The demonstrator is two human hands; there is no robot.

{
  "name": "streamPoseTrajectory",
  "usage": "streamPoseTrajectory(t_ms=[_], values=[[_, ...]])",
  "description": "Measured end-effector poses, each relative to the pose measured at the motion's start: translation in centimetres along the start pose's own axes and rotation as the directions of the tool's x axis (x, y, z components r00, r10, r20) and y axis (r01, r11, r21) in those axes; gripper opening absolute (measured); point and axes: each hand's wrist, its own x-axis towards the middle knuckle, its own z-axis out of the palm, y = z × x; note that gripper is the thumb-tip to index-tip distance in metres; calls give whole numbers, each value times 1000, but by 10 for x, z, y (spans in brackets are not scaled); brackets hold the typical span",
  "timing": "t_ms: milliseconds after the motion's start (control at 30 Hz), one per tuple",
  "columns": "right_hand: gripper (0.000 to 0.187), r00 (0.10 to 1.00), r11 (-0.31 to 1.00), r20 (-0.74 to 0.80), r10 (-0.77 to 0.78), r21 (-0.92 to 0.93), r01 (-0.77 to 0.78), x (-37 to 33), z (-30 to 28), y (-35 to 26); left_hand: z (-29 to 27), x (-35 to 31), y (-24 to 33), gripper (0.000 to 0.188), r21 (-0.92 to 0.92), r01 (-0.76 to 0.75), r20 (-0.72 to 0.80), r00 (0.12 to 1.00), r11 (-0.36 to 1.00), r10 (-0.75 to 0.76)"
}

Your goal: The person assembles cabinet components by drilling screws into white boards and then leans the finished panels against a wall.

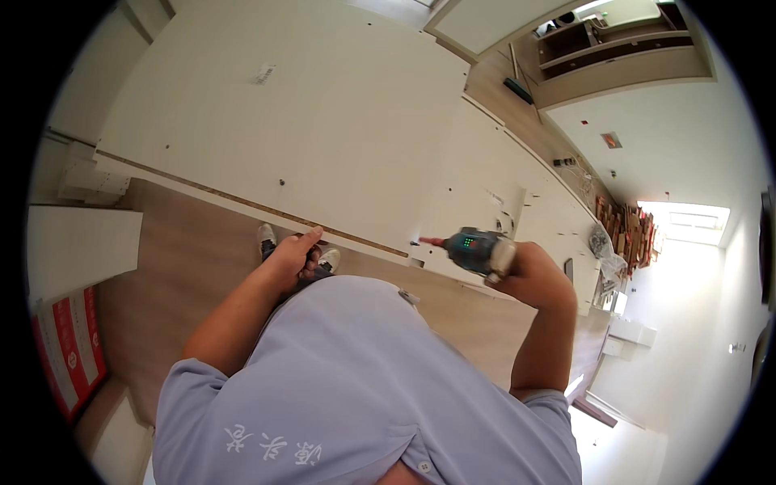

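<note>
My right hand is wrapped round a cordless drill, teal and black with small lit green dots. Its reddish tip points left to a small dark fitting near the front edge of a large white panel. Whether tip and fitting touch, I cannot tell. At the panel's front edge, further left, my left hand is closed with curled fingers and the thumb stretched toward the edge. What those fingers hold, if anything, is hidden. Another dark fitting stands on the panel.
A second white panel adjoins on the right, with several small fittings on it. Red-and-white cartons stand at the lower left, below a white box-like piece. A broom, plastic bags and stacked brown strips are further right.
</note>
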Motion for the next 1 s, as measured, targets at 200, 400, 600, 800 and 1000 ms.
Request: streamPoseTrajectory(t_ms=[200, 400, 600, 800, 1000], values=[[35, 975, 767, -174, -137, 604, 216, 7, 47, 11, -40, -51, 22, 27, -322, -73, 12, 997, 944, 81], [35, 931, 648, -123, -344, 687, 330, 56, 113, -35, -48, -86, 58, 31, -397, -232, 30, 964, 888, 265], [30, 925, 727, -71, -373, 597, 339, 88, 133, -95, -76, -87, 94, 32, -322, -210, 113, 960, 923, 257], [32, 956, 643, -75, -283, 725, 247, 117, 157, -178, -133, -95, 143, 35, -257, -158, 203, 956, 953, 213], [43, 991, 613, -13, -136, 784, 95, 151, 188, -261, -201, -101, 199, 36, -125, -180, 288, 934, 976, 210]])
